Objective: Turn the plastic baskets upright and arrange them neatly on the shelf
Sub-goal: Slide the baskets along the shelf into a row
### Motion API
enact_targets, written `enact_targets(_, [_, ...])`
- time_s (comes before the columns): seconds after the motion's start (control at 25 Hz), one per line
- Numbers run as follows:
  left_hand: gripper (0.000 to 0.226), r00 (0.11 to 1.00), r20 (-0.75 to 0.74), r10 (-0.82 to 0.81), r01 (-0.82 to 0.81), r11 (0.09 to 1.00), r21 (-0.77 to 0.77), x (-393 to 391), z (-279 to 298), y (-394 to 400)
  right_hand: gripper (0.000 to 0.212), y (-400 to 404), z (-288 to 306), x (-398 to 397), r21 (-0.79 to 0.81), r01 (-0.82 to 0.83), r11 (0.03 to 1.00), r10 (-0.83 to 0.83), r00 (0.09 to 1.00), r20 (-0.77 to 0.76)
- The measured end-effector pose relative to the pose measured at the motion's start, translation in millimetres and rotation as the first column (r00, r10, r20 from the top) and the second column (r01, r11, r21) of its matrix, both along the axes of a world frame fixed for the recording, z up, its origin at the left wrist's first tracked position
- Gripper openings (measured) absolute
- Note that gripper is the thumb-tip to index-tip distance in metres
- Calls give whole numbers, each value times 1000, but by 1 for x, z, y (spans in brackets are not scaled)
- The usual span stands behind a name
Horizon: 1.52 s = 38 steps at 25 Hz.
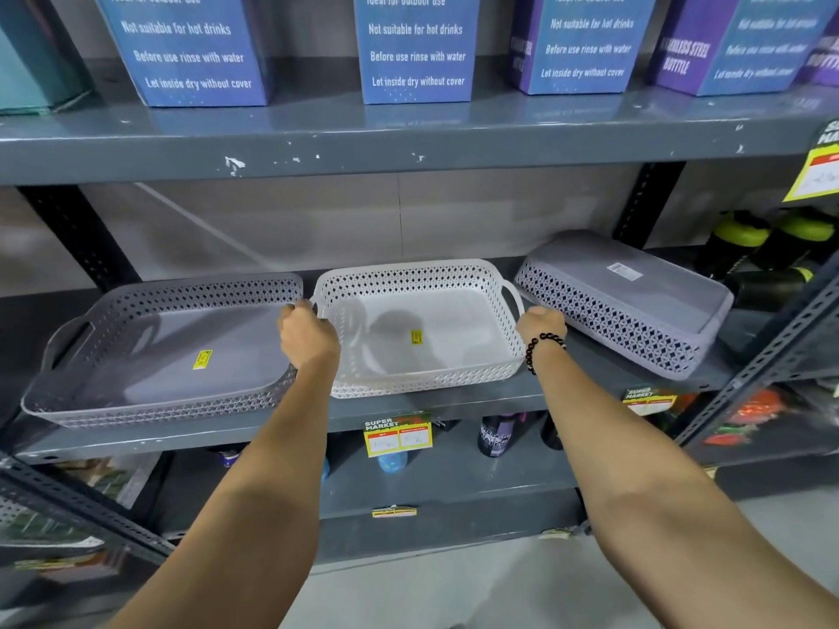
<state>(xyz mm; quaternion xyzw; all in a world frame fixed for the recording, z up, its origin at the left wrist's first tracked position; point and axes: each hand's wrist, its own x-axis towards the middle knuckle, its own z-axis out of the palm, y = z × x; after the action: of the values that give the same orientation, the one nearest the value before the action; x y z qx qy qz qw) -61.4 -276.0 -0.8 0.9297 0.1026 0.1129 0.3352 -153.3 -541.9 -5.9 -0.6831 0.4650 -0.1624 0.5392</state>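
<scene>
Grey metal shelf point(454, 424): white perforated plastic basket point(422, 329) upright, gripped at both handles.
Left hand point(306, 331) and right hand point(540, 326) clench its ends; square it evenly (overturned grey basket point(635, 301) waits right of it).

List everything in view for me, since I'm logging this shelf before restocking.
Grey basket: 1, grey, upright, left on the middle shelf.
White basket: 1, white, upright, centre of that shelf, a hand at each end.
Overturned basket: 1, grey, bottom up, right on that shelf.
Boxes: at least 4, blue and purple, top shelf.
Price tags: several, yellow and red, shelf edges.
Bottles: several, dark, lower shelf; some with green caps at far right.
Bracelet: 1, black beads, right wrist.
Left hand: closed on the white basket's left handle.
Right hand: closed at its right handle.
</scene>
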Motion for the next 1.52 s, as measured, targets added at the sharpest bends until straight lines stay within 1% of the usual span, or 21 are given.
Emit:
enact_targets(0.08, [34, 997, 23, -76, 78, 995, -58, 6, 1, -13, 37, 4, 8, -2, -21, 48, 999, -47, 998, 33])
enact_targets(0.12, [36, 990, 27, -139, 140, 986, -85, 8, 2, -23, 39, 2, 11, -5, -40, 55, 998, -53, 998, 43])
enact_targets(0.2, [38, 964, 45, -261, 265, 958, -110, 9, 4, -53, 38, -7, 18, -11, -90, 98, 991, -93, 994, 63])
enact_targets(0.28, [37, 934, 55, -352, 357, 924, -139, 6, 7, -89, 36, -21, 23, -21, -116, 137, 984, -129, 989, 70])
enact_targets(0.4, [34, 904, 20, -426, 419, 879, -228, -3, 12, -148, 35, -54, 27, -40, -172, 214, 962, -207, 977, 57])
enact_targets(0.48, [33, 885, -3, -465, 447, 852, -271, -9, 15, -188, 36, -80, 30, -54, -221, 250, 943, -238, 968, 78])
enact_targets(0.64, [21, 821, -5, -571, 554, 798, -237, -21, 22, -279, 40, -144, 35, -80, -387, 284, 877, -301, 953, 18])
enact_targets(0.76, [31, 776, 23, -630, 621, 758, -200, -15, 22, -342, 38, -189, 31, -81, -439, 277, 855, -328, 944, -43])
enact_targets(0.84, [38, 736, 1, -677, 673, 732, -108, -12, 22, -383, 44, -218, 25, -78, -368, 250, 896, -310, 944, -113])
enact_targets(0.92, [47, 701, -74, -709, 709, 704, -26, -6, 21, -416, 55, -237, 22, -71, -210, 244, 947, -283, 941, -184])
enact_targets(0.96, [53, 703, -129, -699, 705, 709, 1, 0, 20, -431, 59, -247, 24, -66, -136, 262, 955, -286, 936, -204])
enact_targets(1.0, [60, 724, -187, -664, 681, 731, 40, 6, 18, -441, 61, -256, 26, -62, -80, 278, 957, -289, 930, -226])
enact_targets(1.08, [72, 769, -305, -562, 615, 781, 111, 19, 15, -446, 58, -267, 28, -57, -14, 264, 964, -257, 924, -284])
enact_targets(1.16, [80, 787, -401, -469, 555, 822, 128, 34, 12, -444, 54, -275, 29, -52, 9, 252, 968, -236, 918, -320])
enact_targets(1.2, [83, 776, -441, -451, 552, 824, 129, 41, 10, -439, 57, -278, 27, -49, 33, 280, 959, -254, 910, -328])
enact_targets(1.28, [91, 730, -493, -473, 586, 805, 96, 54, 6, -431, 68, -281, 26, -45, 50, 323, 945, -287, 893, -346])
enact_targets(1.36, [99, 703, -487, -518, 597, 802, 8, 62, 0, -424, 70, -281, 29, -45, 36, 327, 944, -300, 899, -320])
enact_targets(1.4, [98, 711, -471, -523, 578, 816, -33, 63, 0, -420, 69, -279, 31, -45, 35, 330, 943, -307, 907, -289])
enact_targets(1.44, [96, 729, -461, -507, 547, 835, -54, 63, 0, -416, 68, -279, 33, -44, 34, 342, 939, -325, 916, -235])
enact_targets(1.52, [86, 766, -452, -457, 480, 874, -71, 57, 7, -405, 65, -278, 38, -42, 22, 393, 919, -392, 918, -58])
